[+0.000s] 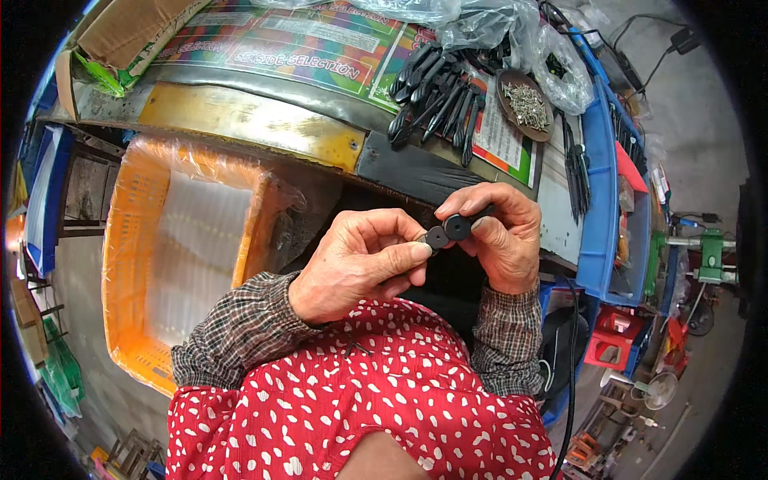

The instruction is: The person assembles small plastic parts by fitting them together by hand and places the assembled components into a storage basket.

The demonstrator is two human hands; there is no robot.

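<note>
two small black plastic parts [448, 232], each ending in a round disc, are held just above the person's lap in front of the workbench edge [320, 144], their discs touching. the left hand [364, 268] pinches one disc between thumb and forefinger; the right hand [500, 236] is closed around the other part's handle. this looks like the joining step, and the next move likely calls for lining up the disc centres. on the bench lie a pile of black handles [436, 100], a dish of small metal screws [526, 104], clear bags [496, 24]; an orange crate [128, 240] stands left.
</note>
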